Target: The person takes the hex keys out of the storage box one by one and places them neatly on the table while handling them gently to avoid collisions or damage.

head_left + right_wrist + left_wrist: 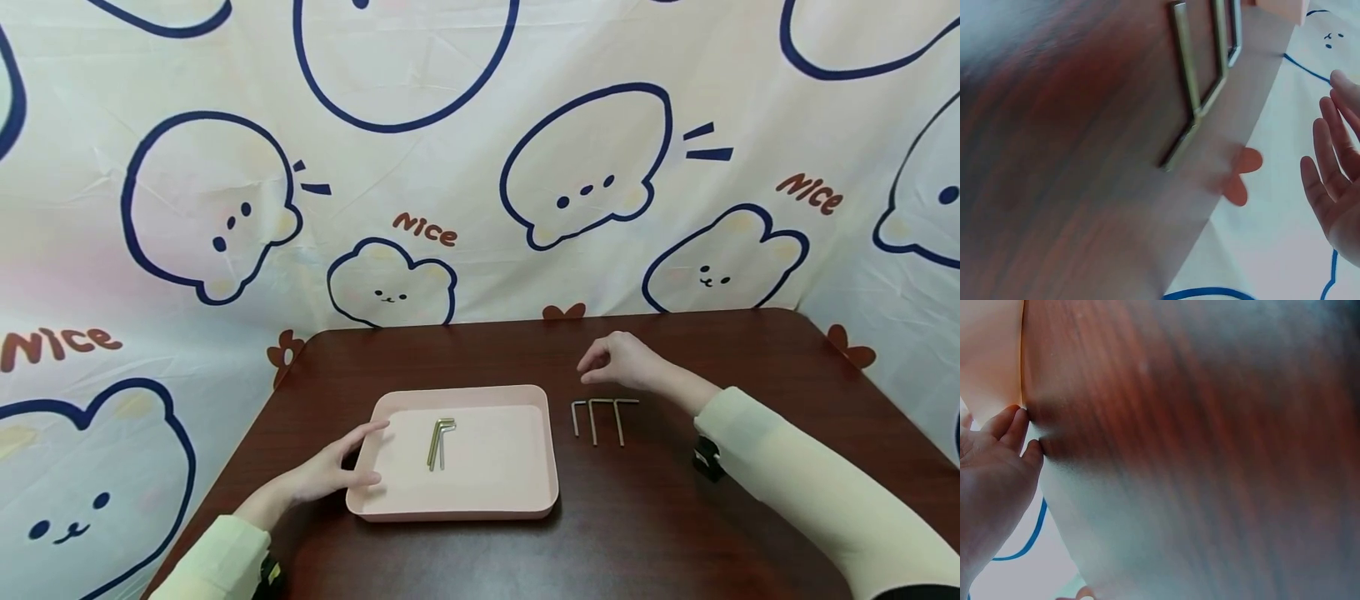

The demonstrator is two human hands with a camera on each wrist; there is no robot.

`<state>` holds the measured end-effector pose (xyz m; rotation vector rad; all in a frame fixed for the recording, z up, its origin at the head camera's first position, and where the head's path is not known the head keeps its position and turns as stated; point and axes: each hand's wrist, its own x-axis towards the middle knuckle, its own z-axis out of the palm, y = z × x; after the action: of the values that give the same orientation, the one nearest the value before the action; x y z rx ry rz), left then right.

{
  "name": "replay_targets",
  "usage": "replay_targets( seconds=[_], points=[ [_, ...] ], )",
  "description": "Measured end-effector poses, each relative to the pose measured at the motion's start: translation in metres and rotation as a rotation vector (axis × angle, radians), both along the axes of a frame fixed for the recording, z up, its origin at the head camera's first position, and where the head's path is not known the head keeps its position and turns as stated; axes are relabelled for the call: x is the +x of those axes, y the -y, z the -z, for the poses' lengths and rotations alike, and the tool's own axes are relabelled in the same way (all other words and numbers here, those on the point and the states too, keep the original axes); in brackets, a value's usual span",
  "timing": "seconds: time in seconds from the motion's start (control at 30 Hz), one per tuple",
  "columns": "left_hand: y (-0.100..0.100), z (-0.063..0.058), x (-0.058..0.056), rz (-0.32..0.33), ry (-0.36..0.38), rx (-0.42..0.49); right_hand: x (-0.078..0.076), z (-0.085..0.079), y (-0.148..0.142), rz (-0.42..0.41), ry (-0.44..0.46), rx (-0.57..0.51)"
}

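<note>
My left hand (318, 475) rests at the left side of a pale pink tray (495, 467), thumb and forefinger reaching over the rim. Inside the tray lie a gold-coloured hex key (432, 446) and a silver one (442, 452), side by side. Right of the tray, three L-shaped hex keys stand in a row on the table: a short one (576, 421), a longer one (593, 427) and another long one (619, 427). Just beyond them, my right hand (626, 362) hovers with loosely bent fingers, holding nothing. In the right wrist view its fingers are apart from the nearest key (1186, 69).
A dark brown wooden table (660, 517) carries everything. Behind it and at both sides hangs a pale cloth (465, 175) printed with blue bear outlines. The table's far edge lies just past the right hand.
</note>
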<state>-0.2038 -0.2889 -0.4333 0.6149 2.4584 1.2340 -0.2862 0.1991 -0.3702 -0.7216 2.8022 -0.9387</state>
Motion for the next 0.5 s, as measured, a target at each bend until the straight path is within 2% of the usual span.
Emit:
replay_targets(
  seconds=[0.2,0.5],
  points=[
    [0.0,-0.002,0.0,-0.015,0.008,-0.015,-0.003,-0.006,0.017,-0.085,-0.02,-0.002],
    [0.0,-0.001,0.001,-0.014,0.012,-0.007,-0.004,-0.018,0.047,-0.175,0.001,-0.007]
  ],
)
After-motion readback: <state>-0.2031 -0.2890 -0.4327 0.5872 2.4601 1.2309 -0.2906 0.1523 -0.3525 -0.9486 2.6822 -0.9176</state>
